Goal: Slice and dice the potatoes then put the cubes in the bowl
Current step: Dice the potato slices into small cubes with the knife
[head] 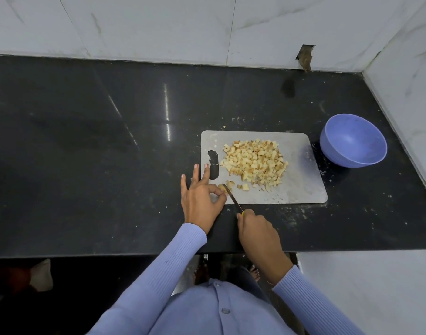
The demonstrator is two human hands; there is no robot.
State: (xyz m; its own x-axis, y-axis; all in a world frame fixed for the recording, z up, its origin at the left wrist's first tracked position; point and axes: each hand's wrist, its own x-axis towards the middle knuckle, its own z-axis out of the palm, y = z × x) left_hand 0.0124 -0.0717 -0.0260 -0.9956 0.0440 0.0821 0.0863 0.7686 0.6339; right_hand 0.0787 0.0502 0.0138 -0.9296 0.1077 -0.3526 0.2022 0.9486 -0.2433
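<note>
A pile of pale yellow potato cubes lies in the middle of a grey cutting board on the black counter. At the board's near left corner my left hand pinches a small potato piece between thumb and forefinger, with the other fingers stretched out. My right hand grips a knife by its yellow handle. The knife blade rests right beside that piece. A few loose cubes lie just past the blade. An empty blue bowl stands to the right of the board.
The black counter runs wide to the left. White marble tiles form the back wall and a side wall close behind the bowl on the right. Crumbs speckle the counter around the board. The counter's front edge lies just under my wrists.
</note>
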